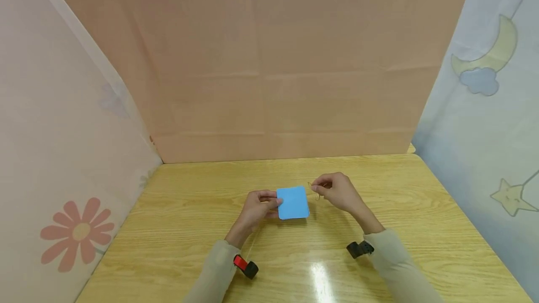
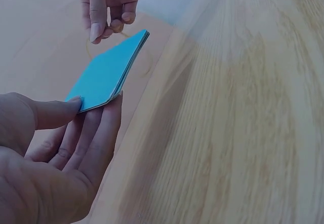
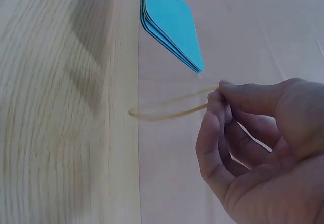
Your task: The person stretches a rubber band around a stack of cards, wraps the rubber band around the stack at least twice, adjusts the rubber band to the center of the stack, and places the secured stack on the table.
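Observation:
A small stack of blue square cards [image 1: 293, 203] with rounded corners is held above the table by my left hand [image 1: 257, 209]. The left thumb lies on the top card and the fingers support the stack from below, as the left wrist view shows on the blue cards [image 2: 109, 74]. Just right of the stack, my right hand [image 1: 337, 191] pinches a thin yellow rubber band [image 3: 169, 116] between thumb and fingertips. The band hangs as a loose loop, apart from the cards.
Beneath both hands is a wood-grain table [image 1: 189, 228]. A plain tan sheet [image 1: 261, 69] rises at its back edge, with patterned cloths at the left [image 1: 76, 153] and right [image 1: 480, 153]. Black wrist-worn devices sit on both sleeves.

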The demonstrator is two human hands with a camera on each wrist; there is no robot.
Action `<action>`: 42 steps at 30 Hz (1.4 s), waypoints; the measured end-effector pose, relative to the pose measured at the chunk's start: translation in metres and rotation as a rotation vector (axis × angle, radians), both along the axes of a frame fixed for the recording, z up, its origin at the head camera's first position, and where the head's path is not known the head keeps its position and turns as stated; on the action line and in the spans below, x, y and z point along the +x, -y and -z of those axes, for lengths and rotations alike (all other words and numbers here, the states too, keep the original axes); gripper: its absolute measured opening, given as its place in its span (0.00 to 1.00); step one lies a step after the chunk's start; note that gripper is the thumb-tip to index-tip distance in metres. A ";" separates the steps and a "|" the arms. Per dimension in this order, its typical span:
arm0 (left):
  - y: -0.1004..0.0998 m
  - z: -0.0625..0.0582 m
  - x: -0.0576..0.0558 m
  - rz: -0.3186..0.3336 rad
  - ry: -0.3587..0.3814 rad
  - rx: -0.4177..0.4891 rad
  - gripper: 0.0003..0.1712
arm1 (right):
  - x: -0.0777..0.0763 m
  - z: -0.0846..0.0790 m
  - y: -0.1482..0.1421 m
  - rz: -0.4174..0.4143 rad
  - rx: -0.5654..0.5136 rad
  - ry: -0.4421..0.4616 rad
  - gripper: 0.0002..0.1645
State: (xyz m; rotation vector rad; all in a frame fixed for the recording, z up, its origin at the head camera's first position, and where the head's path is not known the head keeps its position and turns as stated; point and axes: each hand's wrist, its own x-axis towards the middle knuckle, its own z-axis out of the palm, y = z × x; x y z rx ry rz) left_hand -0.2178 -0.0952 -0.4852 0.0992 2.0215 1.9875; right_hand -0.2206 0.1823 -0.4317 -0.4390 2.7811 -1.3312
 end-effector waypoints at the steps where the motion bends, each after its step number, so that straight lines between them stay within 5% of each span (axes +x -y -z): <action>1: 0.000 0.000 0.000 0.001 0.001 -0.001 0.20 | 0.000 0.000 0.001 0.002 0.004 -0.009 0.11; 19: -0.007 0.000 -0.001 0.005 0.009 0.002 0.17 | 0.002 0.003 0.009 -0.031 -0.121 0.064 0.10; 42: -0.008 0.000 -0.004 -0.030 0.023 0.021 0.18 | 0.006 0.016 0.016 -0.077 -0.148 0.084 0.09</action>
